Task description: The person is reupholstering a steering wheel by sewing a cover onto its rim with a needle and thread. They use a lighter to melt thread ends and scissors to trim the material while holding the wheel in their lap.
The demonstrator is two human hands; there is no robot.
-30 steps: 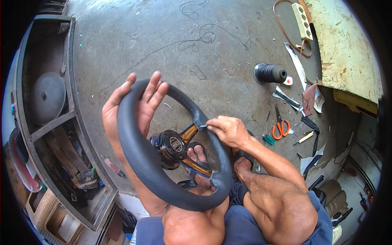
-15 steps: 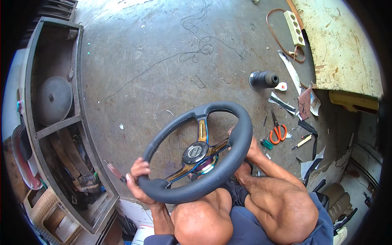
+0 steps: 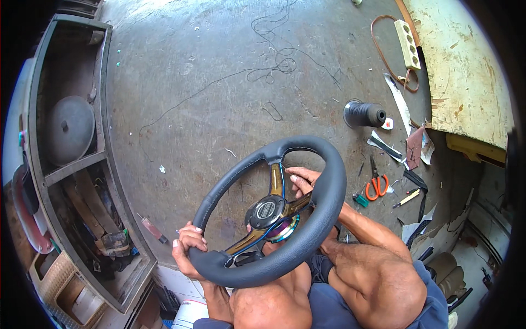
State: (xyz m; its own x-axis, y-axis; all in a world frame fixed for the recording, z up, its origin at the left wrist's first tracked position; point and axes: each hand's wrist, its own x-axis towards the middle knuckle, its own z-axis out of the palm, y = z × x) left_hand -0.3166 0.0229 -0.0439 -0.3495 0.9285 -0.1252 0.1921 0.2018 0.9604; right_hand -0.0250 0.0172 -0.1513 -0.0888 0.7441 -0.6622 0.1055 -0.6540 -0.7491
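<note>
A black leather-covered steering wheel (image 3: 323, 216) rests tilted over my knees, with pale stitches along its inner edge and dark gold spokes around a round black hub (image 3: 267, 210). My left hand (image 3: 190, 244) is closed around the lower left of the rim. From behind the right side of the rim, my right hand (image 3: 304, 181) reaches into the opening between the top and right spokes. Its fingers are bent together with the tips beside the top spoke (image 3: 276, 178). Whatever they pinch is too small to make out.
On the floor to the right lie a black thread spool (image 3: 364, 114), orange-handled scissors (image 3: 376, 186), a cutter knife (image 3: 406, 198) and material scraps. A power strip (image 3: 407, 45) lies beyond. Loose thread (image 3: 219, 82) trails across the floor. At left stands a metal-framed cabinet (image 3: 107, 164).
My right hand has come out from behind the rim into the wheel's opening, near the top spoke. My left fingers have settled around the rim. The wheel has turned slightly.
</note>
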